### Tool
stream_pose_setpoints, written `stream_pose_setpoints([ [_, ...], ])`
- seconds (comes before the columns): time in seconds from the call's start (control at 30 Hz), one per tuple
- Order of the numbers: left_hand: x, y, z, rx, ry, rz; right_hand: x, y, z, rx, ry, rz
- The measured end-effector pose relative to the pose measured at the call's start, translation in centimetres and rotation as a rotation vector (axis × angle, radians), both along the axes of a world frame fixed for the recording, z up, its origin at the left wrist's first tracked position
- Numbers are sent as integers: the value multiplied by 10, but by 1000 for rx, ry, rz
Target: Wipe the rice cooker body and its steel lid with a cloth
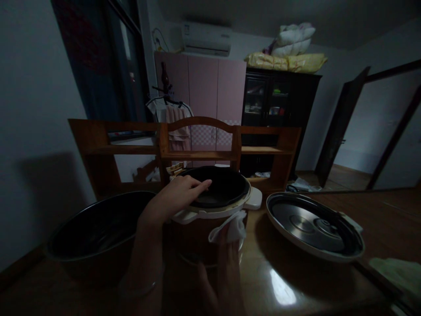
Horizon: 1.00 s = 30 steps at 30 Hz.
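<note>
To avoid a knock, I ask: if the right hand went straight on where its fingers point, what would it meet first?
After the white cloth it touches, the right hand would probably meet the front of the cooker; any gap there is hard to judge.

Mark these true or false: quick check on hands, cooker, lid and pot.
1. A white cloth is at the right hand's fingers. True.
2. The left hand is on the lid. False: it is at the near rim of the cooker.
3. The lid lies right of the cooker, metal inner side up. True.
4. The separate dark pot stands right of the lid. False: it stands left of the cooker.
</note>
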State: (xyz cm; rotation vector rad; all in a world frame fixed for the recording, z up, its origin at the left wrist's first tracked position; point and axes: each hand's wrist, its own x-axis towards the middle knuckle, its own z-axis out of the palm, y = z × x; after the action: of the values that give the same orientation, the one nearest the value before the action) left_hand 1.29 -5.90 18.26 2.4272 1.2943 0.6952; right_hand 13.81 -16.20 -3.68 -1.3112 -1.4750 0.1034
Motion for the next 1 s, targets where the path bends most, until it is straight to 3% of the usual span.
stream_pose_setpoints([
  [0.1, -2, 2, -1, -25, -5, 1, -2, 0, -22, -16, -2, -31],
  [0.2, -3, 3, -1, -46, -23, 1, 9, 3, -35, -127, 177, -67],
  [0.3, -4, 3, -2, -43, -26, -8, 20, 3, -23, -198, 256, -37],
  [0.47, -3, 3, -2, -45, -30, -18, 12, -5, 11, -28, 69, 29],
  [0.6, -4, 3, -3, -53, -33, -13, 3, -12, 2, -57, 20, 18],
  [0.73, -4, 1, -2, -28, -23, -19, 10, -11, -11, -187, 278, -2],
  [0.87, -3, 2, -2, -37, -14, -23, 16, -7, 2, -160, 357, 33],
  [1.0, -4, 5, -3, -27, -4, -19, 11, -10, 21, -126, 247, 71],
])
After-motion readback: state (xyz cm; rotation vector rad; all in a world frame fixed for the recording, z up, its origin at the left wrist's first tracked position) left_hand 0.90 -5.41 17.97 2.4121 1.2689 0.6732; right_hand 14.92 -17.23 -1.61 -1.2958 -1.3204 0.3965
